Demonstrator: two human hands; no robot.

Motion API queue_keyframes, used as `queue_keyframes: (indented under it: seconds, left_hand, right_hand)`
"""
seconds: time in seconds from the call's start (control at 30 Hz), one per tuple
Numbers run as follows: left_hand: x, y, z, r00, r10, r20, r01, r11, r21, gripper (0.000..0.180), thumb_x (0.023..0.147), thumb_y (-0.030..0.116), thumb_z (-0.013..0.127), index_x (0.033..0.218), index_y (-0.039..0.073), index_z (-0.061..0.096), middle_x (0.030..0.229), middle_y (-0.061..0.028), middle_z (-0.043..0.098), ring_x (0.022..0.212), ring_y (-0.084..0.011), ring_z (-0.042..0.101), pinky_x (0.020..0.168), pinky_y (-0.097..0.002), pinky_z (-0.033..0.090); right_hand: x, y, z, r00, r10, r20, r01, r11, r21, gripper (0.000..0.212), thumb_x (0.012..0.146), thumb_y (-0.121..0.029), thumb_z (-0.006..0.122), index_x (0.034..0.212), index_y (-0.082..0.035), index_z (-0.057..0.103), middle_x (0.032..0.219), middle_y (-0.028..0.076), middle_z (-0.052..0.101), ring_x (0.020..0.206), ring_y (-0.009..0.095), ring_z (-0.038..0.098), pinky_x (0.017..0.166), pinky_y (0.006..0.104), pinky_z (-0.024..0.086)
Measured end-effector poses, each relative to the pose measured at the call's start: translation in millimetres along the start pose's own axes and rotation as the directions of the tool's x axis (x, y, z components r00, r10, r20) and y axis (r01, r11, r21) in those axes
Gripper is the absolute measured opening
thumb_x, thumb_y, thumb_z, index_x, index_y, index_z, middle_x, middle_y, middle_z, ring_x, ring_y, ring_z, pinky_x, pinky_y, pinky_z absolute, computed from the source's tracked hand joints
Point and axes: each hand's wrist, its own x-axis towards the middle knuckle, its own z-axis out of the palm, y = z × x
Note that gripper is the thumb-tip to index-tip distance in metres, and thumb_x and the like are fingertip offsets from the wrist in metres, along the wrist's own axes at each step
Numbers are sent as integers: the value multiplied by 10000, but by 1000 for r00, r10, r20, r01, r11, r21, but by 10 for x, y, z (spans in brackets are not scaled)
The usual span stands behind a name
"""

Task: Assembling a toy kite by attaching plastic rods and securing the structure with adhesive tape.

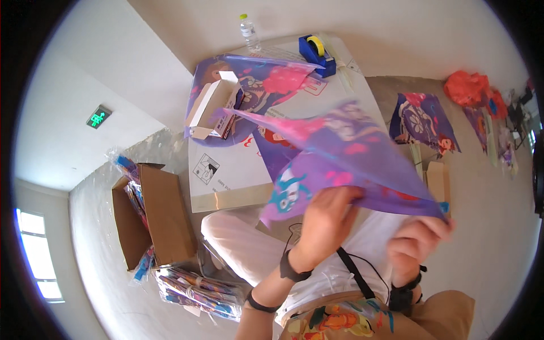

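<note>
- Pinches the near edge of the purple printed sheet (362,153) with the left hand (328,221), fingers bunched close.
- Grips the sheet's right corner with the right hand (416,243), fingers curled in, slightly blurred.
- Held aloft and aslant in 2 hands, over the table's near side and the white-clad lap (243,241).
- Looks light, limp and thin, probably slick and quick to crease; best taken by 2 corners, without hard pinching. Too blurred to tell film from cloth.
- Beyond, on the smooth white table (246,170): 1 long open carton (205,113) of folded card on another glossy purple sheet (277,82).
- Farther: hard blue tape dispenser (326,67), clear plastic bottle (249,35).
- Outermost left: stiff brown cardboard box (170,215), shiny plastic-wrapped bundles (201,294).
- Outermost right: crinkled red bag (467,88).
</note>
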Motion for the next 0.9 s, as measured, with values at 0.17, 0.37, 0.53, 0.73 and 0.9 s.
queue_keyframes:
  seconds: [0.17,0.37,0.53,0.73,0.9]
  left_hand:
    - [148,354,-83,934,182,308,-205,978,43,206,754,50,680,942,48,597,812,-86,615,705,-283,605,606,-364,472]
    - [234,312,-778,895,157,417,-160,987,-26,188,769,-2,653,951,30,616,813,-106,632,704,-268,635,603,-344,483]
    - [649,12,-1259,884,-417,210,374,902,215,96,886,94,613,917,5,590,651,-96,507,607,-141,479,571,-294,418]
    - [1095,-1362,-1819,904,-427,21,344,756,557,193,895,180,592,936,-8,605,761,-180,620,689,-313,606,631,-371,450]
    - [1091,-2534,-1713,879,-476,42,270,568,778,230,889,238,565,962,28,628,906,-207,653,865,-418,620,714,-468,489]
  right_hand:
    - [-23,-365,209,939,-32,343,113,969,-220,246,879,-398,609,875,-152,627,754,-76,650,566,86,520,568,257,418]
    - [21,-1088,130,905,181,384,214,588,-780,731,831,-407,669,1402,-64,366,1138,111,600,870,201,621,696,324,478]
    - [904,-1081,7,925,-237,296,173,-431,-886,804,786,-408,733,1396,-27,374,1393,147,436,1235,251,453,974,363,386]
    - [1214,-1461,-1655,962,-151,229,6,-823,-568,824,775,-370,757,1411,-41,350,1368,145,460,1343,286,347,1076,448,291]
    - [1405,-1430,-2137,975,-218,-50,-218,-874,-435,686,746,-345,768,1299,-57,481,1122,103,608,1147,304,519,1042,464,319]
